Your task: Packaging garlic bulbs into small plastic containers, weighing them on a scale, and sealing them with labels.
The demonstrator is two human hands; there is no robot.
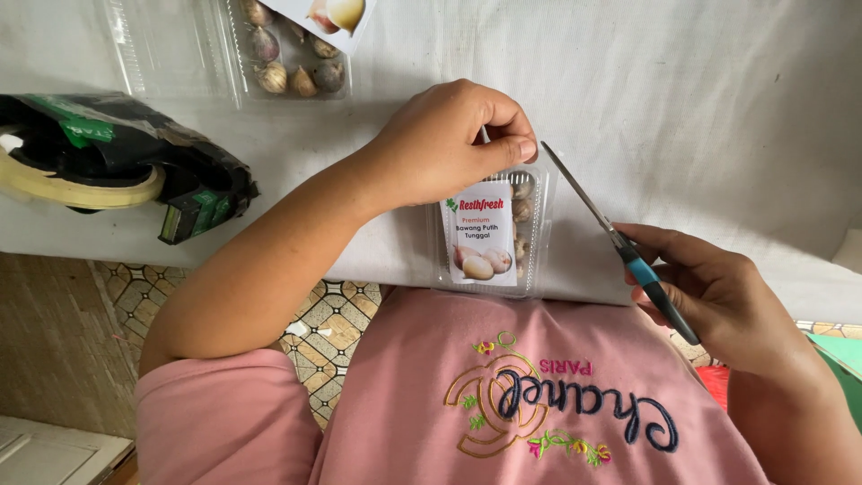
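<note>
A small clear plastic clamshell pack (530, 235) of garlic bulbs lies on the white-covered table near its front edge, with a white printed label on its lid. My left hand (449, 144) pinches the pack's far end with thumb and fingers. My right hand (709, 292) holds a pair of scissors (611, 229) with blue and black handles; the closed blades point up-left, their tip just right of the pack's far corner and close to my left thumb.
An open clear clamshell (292, 63) with several garlic bulbs sits at the far edge, a label card over its corner. A tape dispenser (117, 171) with a yellowish roll lies at the left. The table's front edge (377, 274) is against my pink shirt; patterned floor tiles show below.
</note>
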